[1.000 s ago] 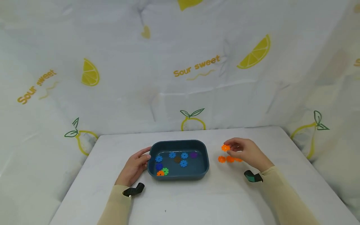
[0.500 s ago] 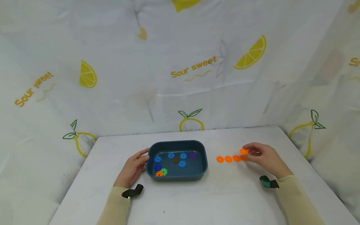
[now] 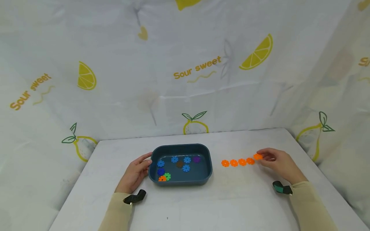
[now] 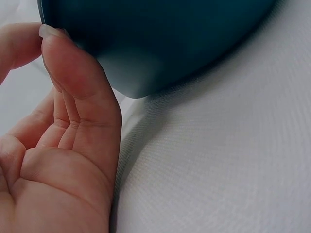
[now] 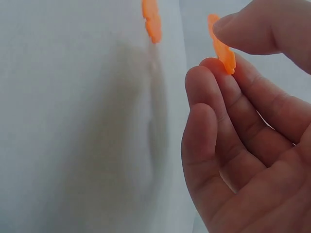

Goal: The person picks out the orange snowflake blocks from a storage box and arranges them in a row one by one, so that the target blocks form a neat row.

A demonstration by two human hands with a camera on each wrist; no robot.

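On the left, my left hand (image 3: 133,175) grips the left rim of a dark blue rectangular tray (image 3: 185,183), thumb at the edge. The left wrist view shows the thumb tip against the tray wall (image 4: 141,58). My right hand (image 3: 282,164) pinches an orange snowflake-shaped plastic disc (image 3: 258,157) between thumb and fingers; the right wrist view shows this disc (image 5: 223,46) edge-on, above the table. Several matching orange discs (image 3: 242,162) lie in a row on the table, just left of the right hand.
Inside the tray lie several notched discs: light blue (image 3: 186,168), dark blue (image 3: 161,172), purple (image 3: 197,159), brown (image 3: 180,164), green (image 3: 167,176) and orange (image 3: 162,178). A lemon-print cloth (image 3: 130,106) hangs behind the white table (image 3: 202,208).
My right hand has moved right with the orange disc, from above the row's left part to its right end, uncovering the row. The left hand stays at the tray.
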